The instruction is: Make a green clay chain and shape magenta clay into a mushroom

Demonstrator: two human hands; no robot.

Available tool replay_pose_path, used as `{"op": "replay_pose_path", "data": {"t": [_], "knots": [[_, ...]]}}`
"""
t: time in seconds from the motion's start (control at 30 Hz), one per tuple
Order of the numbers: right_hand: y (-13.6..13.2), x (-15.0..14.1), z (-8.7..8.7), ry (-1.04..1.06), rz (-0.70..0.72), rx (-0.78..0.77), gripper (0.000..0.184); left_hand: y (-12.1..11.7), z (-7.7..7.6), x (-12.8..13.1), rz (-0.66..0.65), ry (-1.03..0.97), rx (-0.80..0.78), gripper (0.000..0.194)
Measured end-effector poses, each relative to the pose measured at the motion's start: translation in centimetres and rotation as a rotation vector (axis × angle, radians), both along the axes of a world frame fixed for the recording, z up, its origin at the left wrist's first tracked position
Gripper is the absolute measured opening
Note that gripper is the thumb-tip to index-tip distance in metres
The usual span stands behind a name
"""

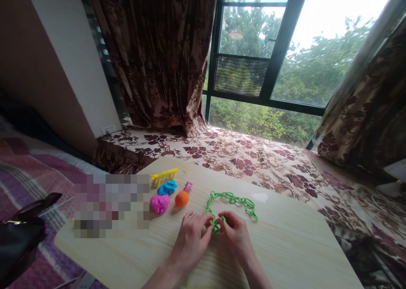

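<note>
A rectangular, pale wood-grain table (292, 238) is noted. At its six o'clock, a left hand (192, 232) and right hand (234, 232) are observed; a green plastic-looking chain (228, 195) is pinched between the fingertips of both, its remainder laid toward twelve, then two o'clock. Between ten and eleven from the hands are recorded: yellow openwork toy (164, 176), crumpled magenta lump (160, 204), crumpled blue lump (166, 188), smooth orange ball (182, 199), small pink piece (188, 186).

At two o'clock from centre, a dark-framed glass window (275, 60) stands; at eleven, a brown floral fabric curtain (161, 56) hangs; at seven, an orange ball (182, 199) rests.
</note>
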State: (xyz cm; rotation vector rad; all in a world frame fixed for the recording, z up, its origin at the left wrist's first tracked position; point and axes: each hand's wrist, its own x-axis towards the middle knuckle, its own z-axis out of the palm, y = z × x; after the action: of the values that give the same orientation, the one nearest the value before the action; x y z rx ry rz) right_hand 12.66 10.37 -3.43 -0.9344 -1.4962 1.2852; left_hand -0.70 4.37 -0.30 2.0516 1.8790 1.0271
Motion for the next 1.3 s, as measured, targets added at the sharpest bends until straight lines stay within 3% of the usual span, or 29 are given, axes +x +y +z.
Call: {"op": "replay_pose_path", "data": {"t": [0.27,0.6,0.8,1.0,1.2,1.3], "knots": [[-0.4,-0.3,0.4,0.051,0.026,-0.034,0.014,-0.5,-0.9,0.7,0.048,-0.047,0.055,0.039],[-0.8,-0.1,1.4,0.070,0.064,-0.067,0.013,0.2,-1.5,0.4,0.066,-0.037,0.098,0.018],[-0.9,0.0,1.0,-0.023,0.082,-0.012,0.031,0.4,-1.1,0.4,0.067,-0.023,0.120,0.016],[-0.8,0.0,0.6,-0.096,0.040,0.039,0.026,-0.2,-0.9,0.1,0.039,-0.006,0.096,0.014],[-1.2,-0.1,1.0,-0.168,0.066,0.072,0.033,-0.2,-0.9,-0.2,0.036,-0.046,0.075,0.013],[-1.1,-0.1,0.6,-0.193,0.007,0.089,0.034,-0.1,-0.7,-0.2,0.032,-0.055,0.082,0.012]]}}
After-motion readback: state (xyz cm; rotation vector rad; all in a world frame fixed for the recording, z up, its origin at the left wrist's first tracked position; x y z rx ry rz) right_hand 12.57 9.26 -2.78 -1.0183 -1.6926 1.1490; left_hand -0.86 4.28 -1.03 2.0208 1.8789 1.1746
